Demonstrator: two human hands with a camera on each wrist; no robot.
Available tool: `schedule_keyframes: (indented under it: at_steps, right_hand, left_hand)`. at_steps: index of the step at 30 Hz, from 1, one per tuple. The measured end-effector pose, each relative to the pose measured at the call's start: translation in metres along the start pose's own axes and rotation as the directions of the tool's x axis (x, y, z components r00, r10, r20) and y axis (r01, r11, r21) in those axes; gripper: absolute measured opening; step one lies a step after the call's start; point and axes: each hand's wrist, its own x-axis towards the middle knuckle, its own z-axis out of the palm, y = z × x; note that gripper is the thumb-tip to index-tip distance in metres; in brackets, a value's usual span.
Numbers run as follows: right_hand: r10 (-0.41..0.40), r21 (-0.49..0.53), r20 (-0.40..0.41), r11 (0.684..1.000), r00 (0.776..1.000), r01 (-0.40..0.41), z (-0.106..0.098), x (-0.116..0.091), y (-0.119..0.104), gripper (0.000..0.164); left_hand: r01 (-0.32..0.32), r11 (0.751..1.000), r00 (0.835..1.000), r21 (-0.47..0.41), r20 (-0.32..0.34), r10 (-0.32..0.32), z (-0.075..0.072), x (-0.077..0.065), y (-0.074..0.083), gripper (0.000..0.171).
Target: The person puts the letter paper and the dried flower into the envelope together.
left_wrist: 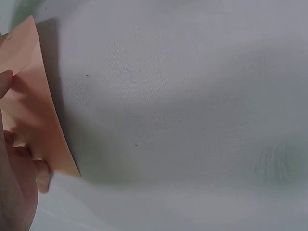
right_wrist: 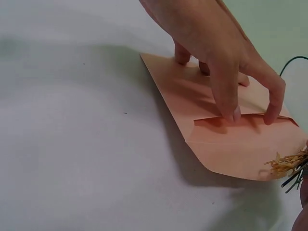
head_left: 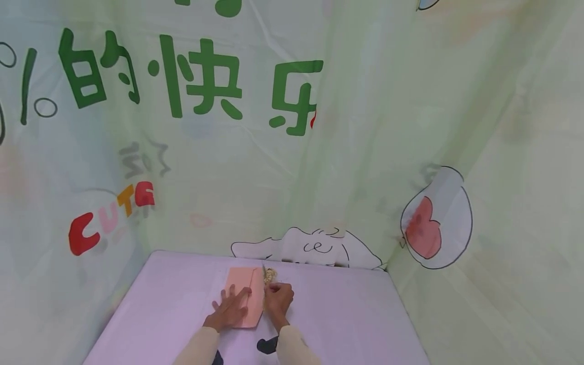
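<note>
A salmon-pink paper envelope (head_left: 238,280) lies on the table with its flap folded out to the right. My left hand (head_left: 230,308) rests on it, fingers spread; in the right wrist view the left hand's fingertips (right_wrist: 234,114) touch the edge of the pocket's mouth. My right hand (head_left: 279,298), beside the flap, pinches a small bunch of dried flowers (head_left: 270,275). The bunch's cut stems (right_wrist: 288,163), tan and dark green, poke over the flap in the right wrist view. Most of the right hand (right_wrist: 302,207) is out of that frame.
The table (head_left: 347,309) has a pale lilac cover, with tiny dark specks near the envelope in the wrist views. Printed curtains (head_left: 255,172) hang behind the table and along both sides. A black printed shape (head_left: 267,345) shows by the right sleeve.
</note>
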Motion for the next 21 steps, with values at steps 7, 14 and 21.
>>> schedule_keyframes:
  at_steps: [7,14,21]
  right_hand:
    - [0.026,-0.031,0.059,0.999,0.998,-0.025,0.012,-0.015,0.008,0.009]
    - [0.014,-0.08,0.069,0.997,0.998,-0.009,0.018,-0.024,0.013,0.014]
    - [0.015,-0.102,0.104,0.995,0.994,-0.004,0.028,-0.027,0.007,0.017]
  left_hand:
    - [-0.003,1.0,1.0,0.006,0.008,0.003,0.0,0.001,-0.001,0.048]
    - [-0.052,0.999,0.999,-0.003,-0.015,0.052,0.002,0.002,-0.008,0.052]
    - [-0.042,0.999,0.999,0.012,-0.018,0.042,-0.002,0.004,-0.006,0.053]
